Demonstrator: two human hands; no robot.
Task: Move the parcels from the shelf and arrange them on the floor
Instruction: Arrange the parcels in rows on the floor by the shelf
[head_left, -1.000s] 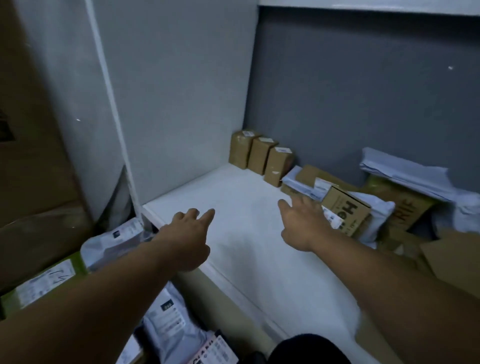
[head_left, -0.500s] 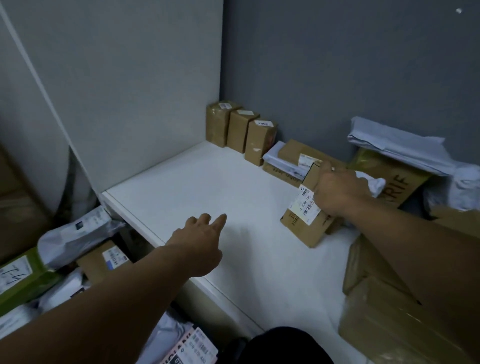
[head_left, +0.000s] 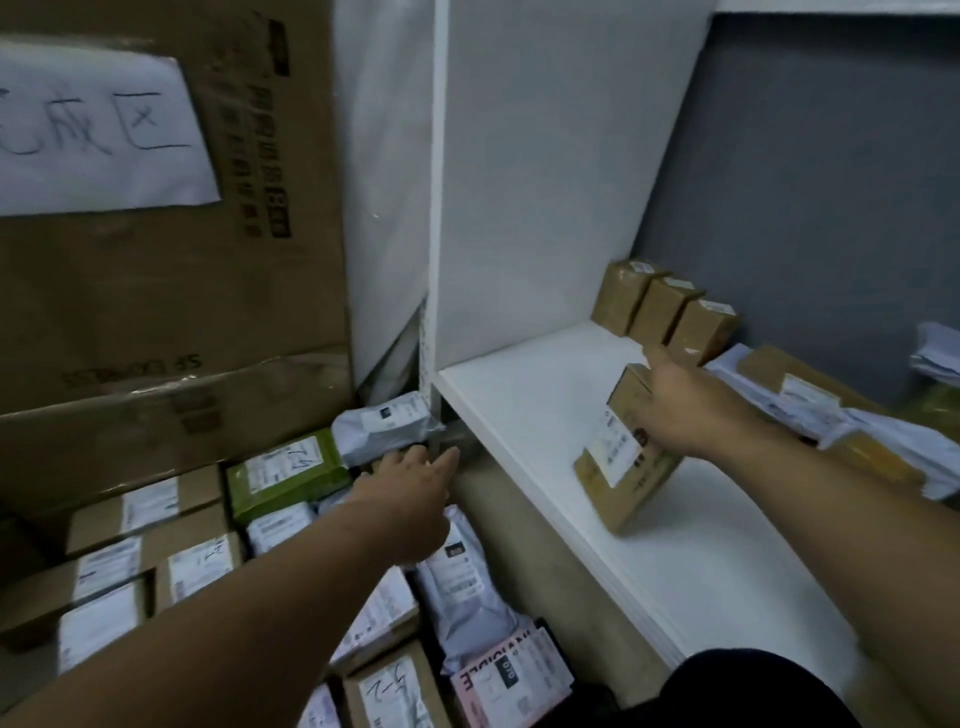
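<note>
The right hand (head_left: 680, 410) grips the top of a brown labelled parcel (head_left: 621, 467), tilted on or just above the white shelf (head_left: 519, 395); three small brown boxes (head_left: 665, 312) stand in a row at its back corner. The left hand (head_left: 410, 493) is stretched out, fingers straight, holding nothing, over the floor parcels; a green box (head_left: 285, 467) and a grey mailer (head_left: 384, 426) lie just beyond it.

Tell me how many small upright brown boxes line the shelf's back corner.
3, side by side against the grey back wall: left box beside the white side panel, middle box, right box just behind the right hand. More could hide behind it.
</note>
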